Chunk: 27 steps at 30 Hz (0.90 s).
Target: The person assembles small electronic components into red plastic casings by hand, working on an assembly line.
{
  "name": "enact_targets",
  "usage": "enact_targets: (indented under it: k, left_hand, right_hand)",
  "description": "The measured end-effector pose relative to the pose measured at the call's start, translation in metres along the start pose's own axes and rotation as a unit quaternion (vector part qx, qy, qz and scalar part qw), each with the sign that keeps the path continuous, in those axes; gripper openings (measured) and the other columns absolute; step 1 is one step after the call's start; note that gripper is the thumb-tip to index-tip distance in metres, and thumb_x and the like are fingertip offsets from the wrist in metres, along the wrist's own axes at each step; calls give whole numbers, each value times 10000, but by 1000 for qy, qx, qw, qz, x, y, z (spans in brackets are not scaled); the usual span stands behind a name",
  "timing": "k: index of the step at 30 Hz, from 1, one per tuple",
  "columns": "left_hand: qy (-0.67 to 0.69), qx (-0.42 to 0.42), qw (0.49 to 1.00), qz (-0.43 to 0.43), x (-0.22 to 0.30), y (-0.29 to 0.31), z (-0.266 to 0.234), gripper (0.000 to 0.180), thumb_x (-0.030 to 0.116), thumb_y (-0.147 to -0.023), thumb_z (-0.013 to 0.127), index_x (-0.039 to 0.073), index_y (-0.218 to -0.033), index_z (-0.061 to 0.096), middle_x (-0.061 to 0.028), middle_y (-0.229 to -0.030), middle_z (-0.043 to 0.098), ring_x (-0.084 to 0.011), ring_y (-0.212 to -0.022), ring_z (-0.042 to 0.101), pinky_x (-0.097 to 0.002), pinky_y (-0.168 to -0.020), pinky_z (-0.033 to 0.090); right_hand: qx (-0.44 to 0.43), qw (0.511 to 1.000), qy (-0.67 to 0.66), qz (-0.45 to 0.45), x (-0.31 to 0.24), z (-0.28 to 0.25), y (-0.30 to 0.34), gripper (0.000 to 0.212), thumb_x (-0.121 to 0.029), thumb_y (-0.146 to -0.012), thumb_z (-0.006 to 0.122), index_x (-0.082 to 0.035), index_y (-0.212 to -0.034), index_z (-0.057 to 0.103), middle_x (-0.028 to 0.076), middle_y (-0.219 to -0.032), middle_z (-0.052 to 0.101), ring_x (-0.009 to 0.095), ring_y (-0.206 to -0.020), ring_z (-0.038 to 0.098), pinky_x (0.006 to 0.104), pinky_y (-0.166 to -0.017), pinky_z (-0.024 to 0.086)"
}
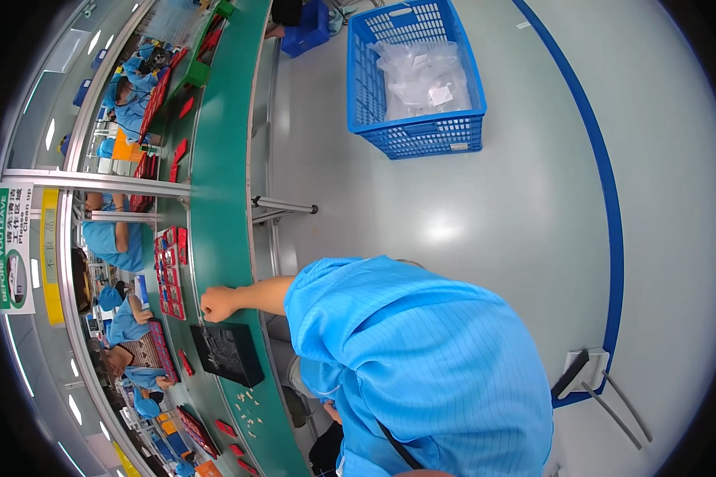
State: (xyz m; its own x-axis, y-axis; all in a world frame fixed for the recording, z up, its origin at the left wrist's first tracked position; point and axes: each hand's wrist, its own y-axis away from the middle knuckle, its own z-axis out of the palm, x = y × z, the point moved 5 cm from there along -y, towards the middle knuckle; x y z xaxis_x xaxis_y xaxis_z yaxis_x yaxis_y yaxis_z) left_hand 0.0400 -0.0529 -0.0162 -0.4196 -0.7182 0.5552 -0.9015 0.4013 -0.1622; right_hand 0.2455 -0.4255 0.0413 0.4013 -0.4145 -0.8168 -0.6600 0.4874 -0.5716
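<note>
My right hand (219, 304), its fingers curled in, rests over the green bench beside a black tray (235, 378). A bare forearm and a blue striped sleeve (358, 310) lead to it. I cannot make out whether anything is between the fingers. Dark parts lie inside the tray, hard to tell apart. Small pale pieces (249, 411) are scattered on the bench past the tray. A bit of skin (332, 411), seemingly my left hand, shows low beside my body; its fingers are mostly hidden.
Red trays of parts (169, 274) stand along the bench (223, 159), with several small red pieces. Several people in blue work across it. A blue crate (418, 127) of clear plastic bags sits on the floor, inside a blue floor line (605, 175). A metal-legged object (585, 374) is at lower right.
</note>
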Motion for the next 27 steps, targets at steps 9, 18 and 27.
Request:
enact_targets:
  k: [9,18,27]
  left_hand:
    - [-23,21,1000,-6,6,-3,-2,243,127,-819,720,142,-1028,596,-47,-957,653,-170,-873,595,-324,-785,482]
    - [-42,28,999,-19,9,-14,-9,245,129,-833,717,146,-1042,590,-43,-980,658,-165,-893,596,-318,-810,484]
    - [-29,34,996,-81,-5,-6,-3,246,132,-847,713,150,-1056,584,-38,-1004,663,-160,-913,596,-312,-836,486]
  right_hand:
    - [-38,999,9,26,-7,-1,8,192,-221,-769,686,-52,-678,683,165,-666,673,373,-677,686,502,-607,506]
    - [-40,999,-4,36,-4,2,2,183,-220,-772,682,-60,-683,695,165,-701,693,381,-705,695,494,-633,532]
    - [-65,997,37,38,-1,1,1,209,-227,-795,684,-45,-692,690,177,-688,677,393,-702,685,504,-627,519]
